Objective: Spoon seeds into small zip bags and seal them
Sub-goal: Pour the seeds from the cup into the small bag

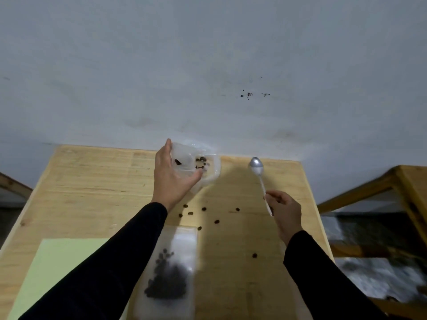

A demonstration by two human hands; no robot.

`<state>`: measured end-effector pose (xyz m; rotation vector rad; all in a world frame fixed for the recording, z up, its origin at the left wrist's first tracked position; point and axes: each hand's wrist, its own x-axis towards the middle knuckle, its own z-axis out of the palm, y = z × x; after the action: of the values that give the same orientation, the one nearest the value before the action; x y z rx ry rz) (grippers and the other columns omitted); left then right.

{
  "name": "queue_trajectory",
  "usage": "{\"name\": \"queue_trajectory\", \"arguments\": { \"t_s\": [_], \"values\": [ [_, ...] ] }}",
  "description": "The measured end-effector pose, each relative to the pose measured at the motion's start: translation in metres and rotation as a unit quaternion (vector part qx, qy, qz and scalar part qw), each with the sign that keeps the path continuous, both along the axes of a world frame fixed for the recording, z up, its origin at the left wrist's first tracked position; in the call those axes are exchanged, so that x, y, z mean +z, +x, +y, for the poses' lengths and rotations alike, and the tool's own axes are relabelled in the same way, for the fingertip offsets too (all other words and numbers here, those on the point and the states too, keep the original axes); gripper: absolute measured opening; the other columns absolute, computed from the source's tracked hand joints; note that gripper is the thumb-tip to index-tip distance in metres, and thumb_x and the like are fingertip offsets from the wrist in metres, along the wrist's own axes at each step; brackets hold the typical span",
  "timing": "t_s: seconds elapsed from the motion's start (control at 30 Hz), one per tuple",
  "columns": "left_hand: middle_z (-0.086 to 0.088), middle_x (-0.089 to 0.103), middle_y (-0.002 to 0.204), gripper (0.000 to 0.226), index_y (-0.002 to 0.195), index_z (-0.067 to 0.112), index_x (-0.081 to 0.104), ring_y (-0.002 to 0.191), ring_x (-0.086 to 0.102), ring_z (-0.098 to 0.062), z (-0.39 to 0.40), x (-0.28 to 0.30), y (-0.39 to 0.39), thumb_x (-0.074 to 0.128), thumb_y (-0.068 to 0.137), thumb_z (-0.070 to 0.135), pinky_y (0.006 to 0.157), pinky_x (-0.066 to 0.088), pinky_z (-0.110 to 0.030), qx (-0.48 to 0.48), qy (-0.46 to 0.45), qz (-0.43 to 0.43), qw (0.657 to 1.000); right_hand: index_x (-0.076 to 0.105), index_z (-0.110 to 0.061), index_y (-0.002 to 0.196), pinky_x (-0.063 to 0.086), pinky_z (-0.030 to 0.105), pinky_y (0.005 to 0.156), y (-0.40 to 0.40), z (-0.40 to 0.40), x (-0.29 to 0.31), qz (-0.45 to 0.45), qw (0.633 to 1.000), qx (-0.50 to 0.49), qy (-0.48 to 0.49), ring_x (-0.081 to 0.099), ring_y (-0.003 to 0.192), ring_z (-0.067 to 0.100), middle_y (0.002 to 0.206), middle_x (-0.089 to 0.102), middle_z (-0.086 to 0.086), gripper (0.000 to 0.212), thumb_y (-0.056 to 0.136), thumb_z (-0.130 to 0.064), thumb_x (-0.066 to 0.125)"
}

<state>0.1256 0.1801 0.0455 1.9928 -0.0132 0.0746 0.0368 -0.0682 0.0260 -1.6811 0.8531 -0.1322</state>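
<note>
My left hand (172, 174) grips a clear plastic container (201, 167) near the far edge of the wooden table (92, 181); a few dark seeds lie inside it. My right hand (285, 213) pinches the handle of a metal spoon (256, 166), whose bowl points away from me and looks empty. A small clear zip bag (171, 273) holding a heap of dark seeds lies flat on the table close to me, between my forearms. Several loose seeds (203, 214) are scattered on the wood between the bag and the container.
A pale green sheet (57, 269) lies on the table at the near left. A grey wall (208, 77) rises right behind the table's far edge. Wooden framed furniture (381, 215) stands to the right of the table.
</note>
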Motion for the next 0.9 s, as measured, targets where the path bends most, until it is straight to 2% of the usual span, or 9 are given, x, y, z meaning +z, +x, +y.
{"name": "queue_trajectory", "arguments": {
  "t_s": [0.13, 0.23, 0.33, 0.47, 0.6, 0.7, 0.8, 0.83, 0.9],
  "values": [
    [0.006, 0.029, 0.139, 0.102, 0.149, 0.015, 0.017, 0.12, 0.027, 0.01, -0.021, 0.01, -0.016, 0.081, 0.071, 0.027, 0.095, 0.017, 0.008, 0.014, -0.006, -0.021, 1.0, 0.068, -0.021, 0.087, 0.046, 0.026, 0.074, 0.005, -0.031, -0.02, 0.045, 0.997, -0.009, -0.054, 0.062, 0.088, 0.017, 0.094, 0.07, 0.004, 0.007, 0.084, -0.014, 0.067],
    [0.009, 0.028, 0.134, 0.103, 0.15, 0.013, 0.017, 0.117, 0.026, 0.014, -0.039, 0.011, -0.029, 0.082, 0.07, 0.023, 0.098, 0.017, 0.007, 0.017, -0.004, -0.02, 1.0, 0.067, -0.021, 0.086, 0.049, 0.031, 0.082, 0.011, -0.044, -0.034, 0.078, 0.993, 0.014, -0.086, 0.062, 0.089, 0.02, 0.093, 0.07, 0.004, 0.006, 0.082, -0.017, 0.068],
    [0.008, 0.029, 0.135, 0.104, 0.15, 0.012, 0.017, 0.121, 0.027, 0.01, -0.058, 0.009, -0.042, 0.082, 0.069, 0.023, 0.104, 0.02, -0.002, 0.022, 0.0, -0.017, 1.0, 0.068, -0.016, 0.095, 0.048, 0.033, 0.086, 0.017, -0.052, -0.043, 0.102, 0.986, 0.044, -0.122, 0.062, 0.092, 0.022, 0.095, 0.069, 0.005, 0.014, 0.082, -0.022, 0.068],
    [0.004, 0.029, 0.142, 0.105, 0.15, 0.016, 0.016, 0.123, 0.026, 0.009, -0.079, 0.007, -0.053, 0.082, 0.069, 0.028, 0.106, 0.021, -0.007, 0.015, 0.007, -0.01, 1.0, 0.067, -0.008, 0.097, 0.039, 0.025, 0.075, 0.02, -0.055, -0.047, 0.107, 0.978, 0.079, -0.162, 0.061, 0.09, 0.024, 0.094, 0.069, 0.008, 0.019, 0.083, -0.021, 0.067],
    [0.0, 0.028, 0.146, 0.105, 0.149, 0.017, 0.016, 0.128, 0.026, 0.004, -0.094, 0.006, -0.056, 0.082, 0.069, 0.031, 0.107, 0.02, -0.004, 0.013, 0.015, -0.002, 1.0, 0.067, -0.007, 0.09, 0.033, 0.023, 0.068, 0.022, -0.053, -0.045, 0.103, 0.973, 0.091, -0.185, 0.056, 0.077, 0.019, 0.087, 0.069, 0.008, 0.014, 0.081, -0.018, 0.067],
    [0.003, 0.027, 0.148, 0.107, 0.149, 0.02, 0.015, 0.135, 0.026, -0.004, -0.102, 0.006, -0.057, 0.082, 0.067, 0.036, 0.112, 0.025, -0.018, 0.008, 0.022, 0.006, 1.0, 0.068, -0.007, 0.087, 0.03, 0.019, 0.065, 0.023, -0.051, -0.037, 0.076, 0.975, 0.086, -0.192, 0.059, 0.08, 0.02, 0.085, 0.069, 0.006, 0.014, 0.084, -0.021, 0.065],
    [0.009, 0.025, 0.143, 0.108, 0.15, 0.02, 0.014, 0.13, 0.025, 0.003, -0.109, 0.008, -0.059, 0.082, 0.067, 0.036, 0.103, 0.018, 0.0, -0.006, 0.023, 0.007, 1.0, 0.064, -0.019, 0.074, 0.036, 0.021, 0.066, 0.032, -0.043, -0.01, 0.0, 0.987, 0.085, -0.134, 0.059, 0.075, 0.016, 0.074, 0.064, -0.003, 0.017, 0.087, -0.029, 0.062],
    [0.011, 0.025, 0.141, 0.108, 0.15, 0.02, 0.015, 0.129, 0.024, 0.006, -0.11, 0.008, -0.059, 0.083, 0.067, 0.036, 0.102, 0.017, 0.002, -0.01, 0.025, 0.004, 1.0, 0.063, -0.022, 0.068, 0.041, 0.022, 0.066, 0.036, -0.038, 0.003, -0.032, 0.989, 0.101, -0.101, 0.06, 0.073, 0.016, 0.069, 0.063, -0.006, 0.02, 0.086, -0.031, 0.062],
    [0.015, 0.023, 0.137, 0.109, 0.149, 0.02, 0.015, 0.128, 0.02, 0.01, -0.113, 0.009, -0.059, 0.083, 0.066, 0.036, 0.107, 0.018, -0.007, -0.016, 0.036, -0.007, 0.999, 0.068, -0.027, 0.071, 0.052, 0.025, 0.073, 0.042, -0.028, 0.033, -0.1, 0.982, 0.159, -0.017, 0.067, 0.075, 0.012, 0.073, 0.07, -0.006, 0.015, 0.085, -0.031, 0.064]
  ]
}}
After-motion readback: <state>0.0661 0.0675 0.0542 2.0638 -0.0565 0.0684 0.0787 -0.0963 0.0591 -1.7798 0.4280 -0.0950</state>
